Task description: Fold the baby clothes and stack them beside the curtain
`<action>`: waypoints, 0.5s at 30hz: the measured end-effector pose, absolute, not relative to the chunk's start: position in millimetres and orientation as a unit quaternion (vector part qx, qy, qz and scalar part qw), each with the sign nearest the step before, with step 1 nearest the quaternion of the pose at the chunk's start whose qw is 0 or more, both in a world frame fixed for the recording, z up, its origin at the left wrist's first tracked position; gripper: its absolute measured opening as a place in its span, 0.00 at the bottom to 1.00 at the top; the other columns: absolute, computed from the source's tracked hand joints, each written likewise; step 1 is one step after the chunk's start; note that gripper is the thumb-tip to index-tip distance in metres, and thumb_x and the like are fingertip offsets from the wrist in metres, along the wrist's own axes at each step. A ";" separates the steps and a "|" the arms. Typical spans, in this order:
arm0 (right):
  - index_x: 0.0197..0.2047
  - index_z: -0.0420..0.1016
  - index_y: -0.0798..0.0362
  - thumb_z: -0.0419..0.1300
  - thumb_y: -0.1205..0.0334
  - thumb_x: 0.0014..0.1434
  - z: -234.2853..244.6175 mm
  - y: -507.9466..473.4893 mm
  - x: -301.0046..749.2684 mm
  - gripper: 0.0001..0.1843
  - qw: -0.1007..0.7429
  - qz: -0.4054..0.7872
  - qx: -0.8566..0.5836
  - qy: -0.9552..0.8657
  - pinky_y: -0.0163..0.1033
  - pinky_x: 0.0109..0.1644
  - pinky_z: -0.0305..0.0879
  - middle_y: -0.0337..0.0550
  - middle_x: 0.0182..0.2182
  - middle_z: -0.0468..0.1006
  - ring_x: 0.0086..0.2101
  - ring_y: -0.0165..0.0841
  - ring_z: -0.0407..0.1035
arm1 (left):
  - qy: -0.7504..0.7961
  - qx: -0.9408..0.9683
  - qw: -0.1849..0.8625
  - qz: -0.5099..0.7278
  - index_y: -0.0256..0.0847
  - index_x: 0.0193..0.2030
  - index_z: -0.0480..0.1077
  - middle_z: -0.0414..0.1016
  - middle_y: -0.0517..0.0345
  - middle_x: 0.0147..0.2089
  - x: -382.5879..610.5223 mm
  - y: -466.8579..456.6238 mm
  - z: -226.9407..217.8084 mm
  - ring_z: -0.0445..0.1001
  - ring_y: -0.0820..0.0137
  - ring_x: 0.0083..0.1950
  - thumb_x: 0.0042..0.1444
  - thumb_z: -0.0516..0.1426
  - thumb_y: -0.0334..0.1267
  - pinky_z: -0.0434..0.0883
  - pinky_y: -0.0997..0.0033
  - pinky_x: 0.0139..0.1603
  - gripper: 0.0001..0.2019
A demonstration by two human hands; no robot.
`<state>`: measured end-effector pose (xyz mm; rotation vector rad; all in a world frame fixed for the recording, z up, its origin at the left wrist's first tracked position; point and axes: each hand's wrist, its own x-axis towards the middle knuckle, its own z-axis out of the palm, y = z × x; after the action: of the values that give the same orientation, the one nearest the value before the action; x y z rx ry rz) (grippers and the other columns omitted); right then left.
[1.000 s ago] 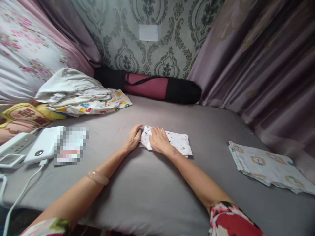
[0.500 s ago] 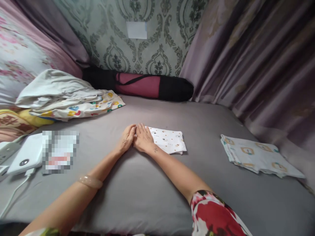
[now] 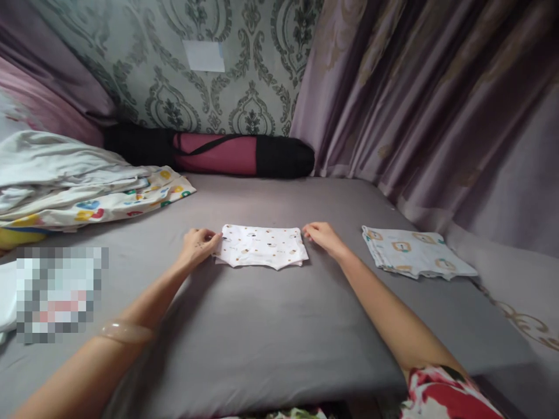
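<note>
A folded white baby garment point(image 3: 264, 247) with small brown and black prints lies flat on the grey bed sheet. At its left edge is my left hand point(image 3: 200, 245), fingers curled and the thumb pinching the fabric's side. My right hand point(image 3: 325, 237) is closed at the upper right corner, its fingertips pressed together against the edge; the fingertips are partly hidden. Jagged layers show along the garment's near edge. A pale bangle point(image 3: 126, 331) circles my left forearm.
Another folded white cloth point(image 3: 414, 250) with orange-brown prints lies to the right. Rumpled fabric point(image 3: 78, 169) is heaped at the left, above a blurred-out item point(image 3: 61, 297). A black and maroon long bag point(image 3: 213, 153) lies along the wall, beside purple curtains point(image 3: 375, 87).
My hands have moved apart: the right has slid from the garment's left part to its right corner, the left stays at the left edge. The view has turned right.
</note>
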<state>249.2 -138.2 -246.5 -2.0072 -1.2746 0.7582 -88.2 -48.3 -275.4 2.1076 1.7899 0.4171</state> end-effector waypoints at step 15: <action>0.27 0.74 0.55 0.63 0.57 0.49 -273.6 -143.0 233.6 0.08 0.194 0.266 -0.796 -0.508 0.31 0.24 0.51 0.36 0.20 0.73 0.23 0.27 0.64 | 0.659 0.688 0.280 0.120 0.39 0.26 0.72 0.74 0.54 0.21 -62.1 -52.8 -260.3 0.72 0.66 0.26 0.47 0.58 0.48 0.62 0.72 0.26 0.13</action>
<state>233.6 -143.0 -273.6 -2.2337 -1.4245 0.7449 -62.1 -52.8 -260.3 1.8441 1.7679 0.3208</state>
